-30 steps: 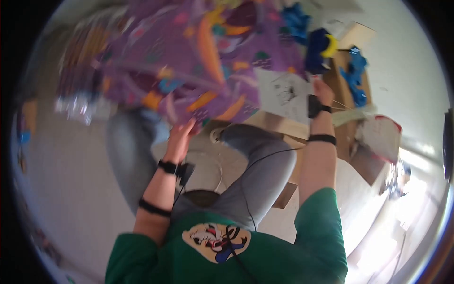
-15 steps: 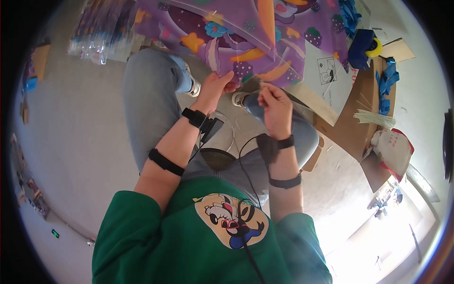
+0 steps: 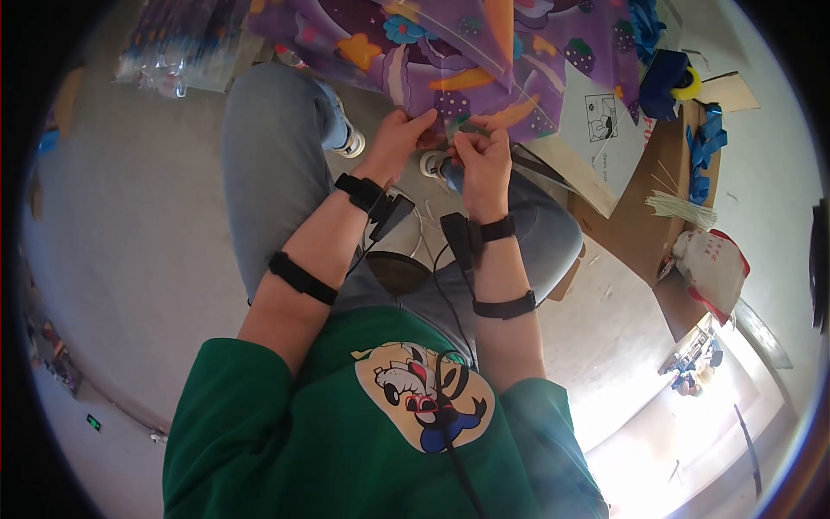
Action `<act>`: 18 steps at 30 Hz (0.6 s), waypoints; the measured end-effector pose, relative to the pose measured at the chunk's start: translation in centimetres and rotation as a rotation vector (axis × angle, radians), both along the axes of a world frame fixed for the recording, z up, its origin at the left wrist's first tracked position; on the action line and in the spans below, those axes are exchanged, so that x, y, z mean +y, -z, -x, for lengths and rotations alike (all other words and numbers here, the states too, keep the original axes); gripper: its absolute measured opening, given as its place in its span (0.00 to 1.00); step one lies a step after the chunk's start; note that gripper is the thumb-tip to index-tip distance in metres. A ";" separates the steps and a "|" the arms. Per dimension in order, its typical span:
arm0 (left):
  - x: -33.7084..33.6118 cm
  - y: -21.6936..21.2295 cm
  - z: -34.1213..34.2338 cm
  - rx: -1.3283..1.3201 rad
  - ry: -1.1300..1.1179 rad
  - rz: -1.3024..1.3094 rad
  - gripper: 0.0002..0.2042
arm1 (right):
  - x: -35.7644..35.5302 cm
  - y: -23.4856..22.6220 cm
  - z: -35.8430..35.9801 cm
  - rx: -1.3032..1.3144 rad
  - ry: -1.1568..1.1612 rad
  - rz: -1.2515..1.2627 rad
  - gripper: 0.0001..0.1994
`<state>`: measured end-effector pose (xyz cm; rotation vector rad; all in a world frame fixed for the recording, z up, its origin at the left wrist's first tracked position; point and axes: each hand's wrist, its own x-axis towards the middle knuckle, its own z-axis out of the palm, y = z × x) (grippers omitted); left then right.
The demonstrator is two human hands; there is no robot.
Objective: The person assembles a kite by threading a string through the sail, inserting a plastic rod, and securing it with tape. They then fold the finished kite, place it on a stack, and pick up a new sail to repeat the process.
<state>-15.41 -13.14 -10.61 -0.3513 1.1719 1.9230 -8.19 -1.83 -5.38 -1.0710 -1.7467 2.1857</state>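
Note:
A purple sheet [image 3: 432, 73] printed with stars, flowers and berries hangs over the table edge in front of me, with thin pale rods running across it. My left hand [image 3: 399, 147] is closed at the sheet's lower edge, thumb and fingers pinching it. Beside it, my right hand [image 3: 484, 164] is closed in a pinch, its fingertips up against the same edge. Something thin and clear seems to lie between the two hands; what the right fingers hold is too small to make out.
On the right are a blue tape dispenser [image 3: 661, 85] with a yellow roll, blue ribbon [image 3: 709, 143], a bundle of thin pale sticks [image 3: 683, 209], a white-and-red bag [image 3: 713, 264] and a cardboard box [image 3: 635, 238]. Clear plastic packages [image 3: 173, 52] lie at the far left.
My right hand has moved left to the sheet's edge, close to my left hand. The left hand keeps its pinch on the sheet and has shifted slightly up in view.

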 end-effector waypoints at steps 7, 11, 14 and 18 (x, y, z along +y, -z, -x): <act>0.2 0.2 -0.1 -0.018 0.001 0.005 0.10 | -0.4 0.7 0.1 0.014 0.029 -0.019 0.15; 0.2 0.1 -0.1 -0.014 -0.002 0.000 0.10 | -0.8 1.0 0.1 -0.014 0.031 -0.057 0.16; 0.2 0.1 -0.1 -0.017 -0.001 -0.012 0.10 | -0.9 1.2 0.1 -0.035 0.031 -0.081 0.16; 0.2 -0.4 -0.1 -0.019 -0.010 -0.013 0.10 | -1.0 1.3 0.1 -0.039 0.045 -0.090 0.16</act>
